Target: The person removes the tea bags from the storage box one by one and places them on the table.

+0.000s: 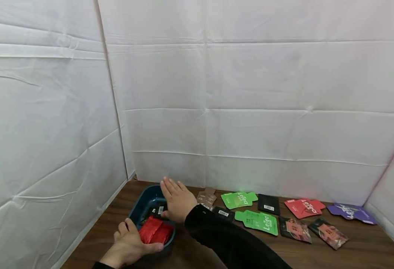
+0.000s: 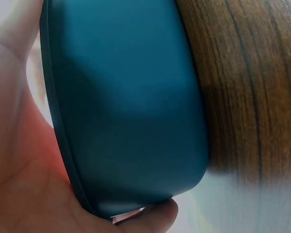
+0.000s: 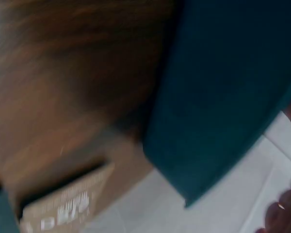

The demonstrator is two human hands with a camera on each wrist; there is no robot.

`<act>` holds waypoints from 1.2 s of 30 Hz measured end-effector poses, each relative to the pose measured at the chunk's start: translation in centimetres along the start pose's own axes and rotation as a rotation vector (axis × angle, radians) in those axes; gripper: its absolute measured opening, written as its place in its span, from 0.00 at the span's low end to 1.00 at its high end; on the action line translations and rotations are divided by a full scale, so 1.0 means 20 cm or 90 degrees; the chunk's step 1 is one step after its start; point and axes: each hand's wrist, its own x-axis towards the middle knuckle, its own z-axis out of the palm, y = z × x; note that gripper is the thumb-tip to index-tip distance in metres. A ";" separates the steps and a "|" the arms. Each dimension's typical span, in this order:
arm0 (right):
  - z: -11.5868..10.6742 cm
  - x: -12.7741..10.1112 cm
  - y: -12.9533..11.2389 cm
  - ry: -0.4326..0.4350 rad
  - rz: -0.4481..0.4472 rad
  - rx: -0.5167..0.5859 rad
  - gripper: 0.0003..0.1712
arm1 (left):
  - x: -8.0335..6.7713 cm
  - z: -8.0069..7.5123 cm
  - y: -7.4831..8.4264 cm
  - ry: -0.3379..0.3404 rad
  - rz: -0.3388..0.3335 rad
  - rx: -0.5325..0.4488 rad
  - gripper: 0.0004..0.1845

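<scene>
White creased sheeting walls your dark wood-grain counter (image 1: 318, 250). At its left end, your left hand (image 1: 129, 246) grips the smooth, rounded teal plastic tub (image 1: 139, 209) holding glossy red foil sachets (image 1: 154, 231); your right hand (image 1: 177, 200) hovers over it, fingers straight.

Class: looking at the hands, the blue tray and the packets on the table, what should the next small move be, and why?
Probably lift the right hand out of the tray and reach for the brown packet just beside it. The right hand lies flat over a black packet already in the tray, the left hand steadies the rim, and many packets remain on the table.
</scene>
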 end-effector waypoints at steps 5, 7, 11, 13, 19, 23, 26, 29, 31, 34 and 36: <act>0.05 0.07 -0.06 -0.107 0.012 0.008 0.47 | -0.01 0.00 0.00 0.003 0.002 -0.007 0.83; 0.06 0.09 -0.07 -0.160 0.012 0.010 0.44 | -0.01 0.00 0.00 0.003 -0.004 -0.011 0.83; 0.03 0.10 -0.08 -0.261 0.023 0.034 0.35 | -0.02 0.01 0.01 0.000 -0.017 -0.021 0.84; 0.00 0.10 -0.09 -0.291 0.032 0.050 0.29 | -0.02 0.01 0.01 -0.003 -0.021 -0.025 0.85; 0.00 0.10 -0.10 -0.263 0.033 0.063 0.21 | -0.01 0.00 0.01 -0.008 -0.023 -0.028 0.85; 0.01 0.11 -0.12 -0.229 0.020 0.055 0.16 | -0.01 -0.01 0.01 -0.007 -0.019 -0.025 0.84; 0.02 0.11 -0.13 -0.219 0.010 0.040 0.14 | -0.01 -0.01 0.01 -0.007 -0.023 -0.024 0.84; 0.02 0.10 -0.14 -0.214 0.008 0.029 0.14 | -0.01 -0.01 0.02 -0.006 -0.024 -0.021 0.85; 0.02 0.10 -0.14 -0.211 0.008 0.024 0.14 | -0.01 -0.01 0.02 -0.007 -0.024 -0.018 0.85; 0.03 0.10 -0.14 -0.204 0.006 0.022 0.12 | -0.01 -0.01 0.01 -0.008 -0.026 -0.016 0.86; 0.04 0.10 -0.14 -0.194 0.003 0.025 0.10 | -0.01 -0.01 0.02 -0.007 -0.031 -0.015 0.85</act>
